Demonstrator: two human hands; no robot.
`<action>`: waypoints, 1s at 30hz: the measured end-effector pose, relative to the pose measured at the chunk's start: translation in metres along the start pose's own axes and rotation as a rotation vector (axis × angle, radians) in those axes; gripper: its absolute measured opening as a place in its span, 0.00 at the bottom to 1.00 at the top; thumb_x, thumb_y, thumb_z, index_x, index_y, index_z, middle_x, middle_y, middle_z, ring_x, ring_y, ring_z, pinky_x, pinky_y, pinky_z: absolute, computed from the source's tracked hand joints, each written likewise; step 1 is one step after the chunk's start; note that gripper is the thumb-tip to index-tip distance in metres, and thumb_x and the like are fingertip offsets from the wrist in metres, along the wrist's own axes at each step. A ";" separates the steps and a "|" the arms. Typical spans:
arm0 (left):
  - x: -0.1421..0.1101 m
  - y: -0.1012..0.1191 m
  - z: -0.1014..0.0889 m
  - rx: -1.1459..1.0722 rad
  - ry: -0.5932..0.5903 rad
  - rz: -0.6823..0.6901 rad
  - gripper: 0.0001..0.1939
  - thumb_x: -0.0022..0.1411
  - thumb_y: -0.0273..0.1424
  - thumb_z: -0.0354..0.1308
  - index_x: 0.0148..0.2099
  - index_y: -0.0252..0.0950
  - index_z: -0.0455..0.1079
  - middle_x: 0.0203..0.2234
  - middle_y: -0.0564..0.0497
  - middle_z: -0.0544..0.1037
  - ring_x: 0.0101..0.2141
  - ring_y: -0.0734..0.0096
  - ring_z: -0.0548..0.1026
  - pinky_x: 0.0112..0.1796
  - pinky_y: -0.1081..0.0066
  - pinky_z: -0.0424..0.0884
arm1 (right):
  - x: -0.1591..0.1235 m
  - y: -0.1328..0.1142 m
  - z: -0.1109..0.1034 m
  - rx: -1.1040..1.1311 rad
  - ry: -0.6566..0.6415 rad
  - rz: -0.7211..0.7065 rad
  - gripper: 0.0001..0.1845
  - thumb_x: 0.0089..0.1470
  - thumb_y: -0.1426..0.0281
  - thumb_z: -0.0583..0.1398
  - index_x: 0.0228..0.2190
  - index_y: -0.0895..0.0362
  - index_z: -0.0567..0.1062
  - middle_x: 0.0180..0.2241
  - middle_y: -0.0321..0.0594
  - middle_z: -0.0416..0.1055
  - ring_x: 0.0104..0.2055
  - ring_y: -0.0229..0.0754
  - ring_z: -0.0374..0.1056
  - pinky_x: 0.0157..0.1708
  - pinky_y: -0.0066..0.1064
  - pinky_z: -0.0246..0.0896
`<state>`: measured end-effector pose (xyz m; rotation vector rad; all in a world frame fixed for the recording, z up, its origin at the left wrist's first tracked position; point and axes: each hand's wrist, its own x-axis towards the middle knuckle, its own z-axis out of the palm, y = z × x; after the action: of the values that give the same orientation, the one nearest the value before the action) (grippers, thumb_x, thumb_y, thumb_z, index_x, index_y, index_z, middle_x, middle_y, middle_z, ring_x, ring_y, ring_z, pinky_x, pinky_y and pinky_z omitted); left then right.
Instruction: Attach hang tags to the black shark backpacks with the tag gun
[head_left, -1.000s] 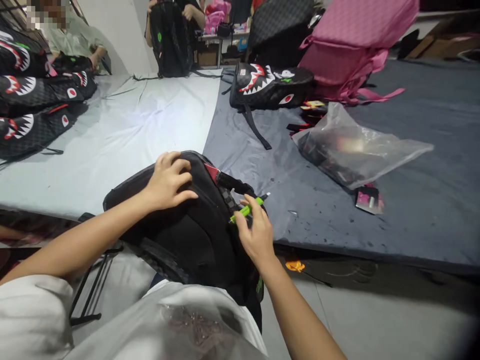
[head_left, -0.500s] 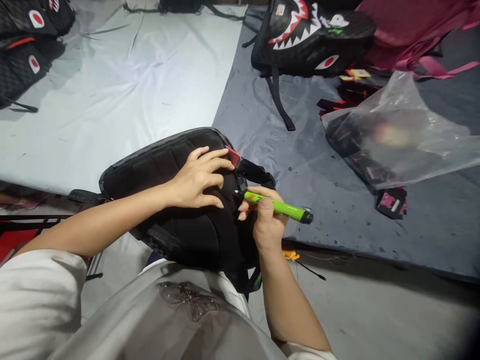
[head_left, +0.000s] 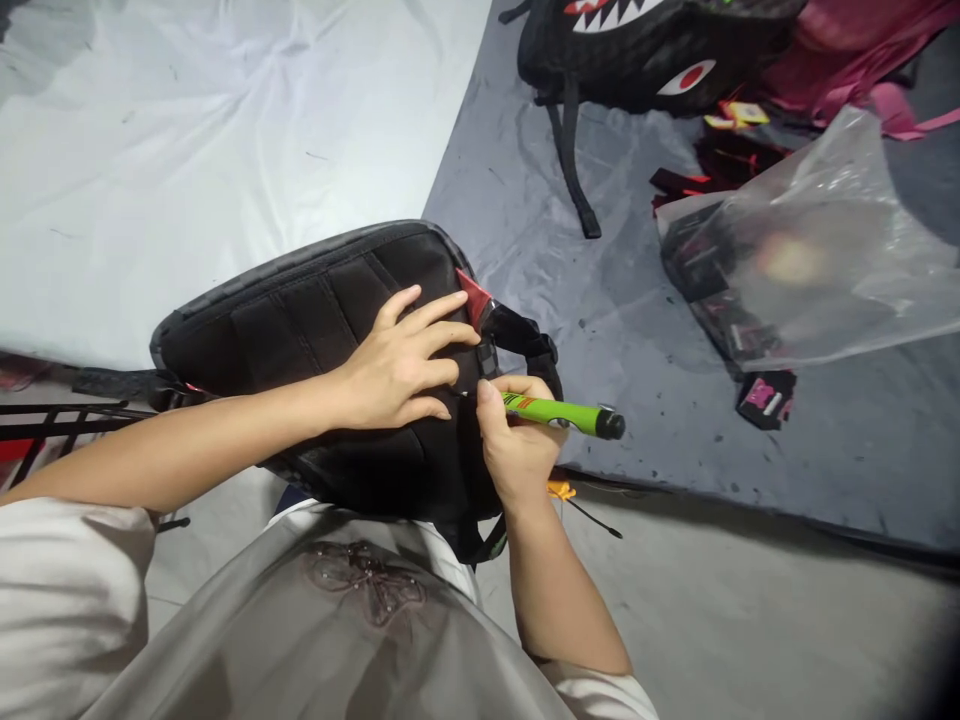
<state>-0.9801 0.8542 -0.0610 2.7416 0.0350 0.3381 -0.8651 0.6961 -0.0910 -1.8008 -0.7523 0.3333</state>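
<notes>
Fingers spread, the left hand [head_left: 401,370] rests on a black backpack [head_left: 247,335], which lies at the near edge of the cloth-covered table [head_left: 645,350]. Thumb and fingers of the right hand [head_left: 523,445] pinch a green pen [head_left: 574,415] beside a red tab [head_left: 474,302]; its tip is hidden. Lettering on its barrel is too small to read, likewise the pink-and-white label on a packet [head_left: 766,400] by a clear plastic bag [head_left: 862,260]. Beyond sits a shark-mouthed bag [head_left: 630,70] near a pink one [head_left: 855,45].
</notes>
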 end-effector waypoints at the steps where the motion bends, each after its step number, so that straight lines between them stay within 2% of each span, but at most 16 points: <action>1: 0.000 0.000 0.000 0.000 -0.002 -0.002 0.15 0.63 0.45 0.60 0.38 0.39 0.74 0.57 0.47 0.71 0.67 0.48 0.53 0.66 0.43 0.36 | 0.000 -0.001 0.000 -0.004 -0.004 -0.006 0.12 0.57 0.61 0.62 0.27 0.55 0.71 0.23 0.32 0.68 0.24 0.35 0.62 0.26 0.29 0.60; 6: -0.002 0.000 0.002 0.008 0.016 0.008 0.14 0.63 0.45 0.60 0.38 0.39 0.74 0.56 0.47 0.71 0.67 0.50 0.55 0.66 0.44 0.37 | 0.003 -0.002 0.000 0.004 -0.016 -0.018 0.11 0.57 0.62 0.62 0.26 0.55 0.71 0.23 0.31 0.67 0.23 0.35 0.62 0.25 0.29 0.60; 14: -0.004 -0.002 0.006 0.071 0.054 0.032 0.14 0.64 0.46 0.59 0.38 0.40 0.74 0.56 0.49 0.72 0.66 0.52 0.57 0.66 0.44 0.42 | 0.002 -0.001 0.001 0.039 -0.027 0.058 0.13 0.57 0.60 0.62 0.27 0.55 0.70 0.22 0.31 0.66 0.22 0.35 0.62 0.25 0.30 0.60; 19: -0.003 -0.002 0.005 0.097 0.012 0.007 0.14 0.64 0.46 0.58 0.38 0.42 0.74 0.56 0.51 0.72 0.66 0.52 0.57 0.66 0.43 0.43 | 0.001 -0.002 0.002 0.069 -0.022 0.088 0.14 0.57 0.59 0.62 0.27 0.55 0.69 0.21 0.31 0.65 0.21 0.35 0.61 0.23 0.30 0.59; 26: -0.004 -0.003 0.006 0.077 0.088 0.044 0.16 0.64 0.47 0.57 0.37 0.39 0.72 0.55 0.48 0.73 0.65 0.52 0.59 0.64 0.43 0.46 | 0.001 -0.001 0.002 0.097 -0.046 0.138 0.15 0.57 0.58 0.62 0.28 0.54 0.68 0.22 0.30 0.64 0.22 0.34 0.60 0.23 0.30 0.58; 30: -0.003 -0.003 0.006 0.073 0.086 0.042 0.17 0.65 0.48 0.56 0.37 0.39 0.71 0.55 0.48 0.73 0.65 0.52 0.59 0.65 0.43 0.46 | 0.003 -0.002 0.001 0.116 -0.062 0.143 0.14 0.57 0.59 0.63 0.28 0.55 0.68 0.23 0.31 0.65 0.22 0.34 0.61 0.23 0.29 0.59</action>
<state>-0.9818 0.8542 -0.0680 2.8014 0.0126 0.4750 -0.8644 0.6986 -0.0886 -1.7446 -0.6354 0.5192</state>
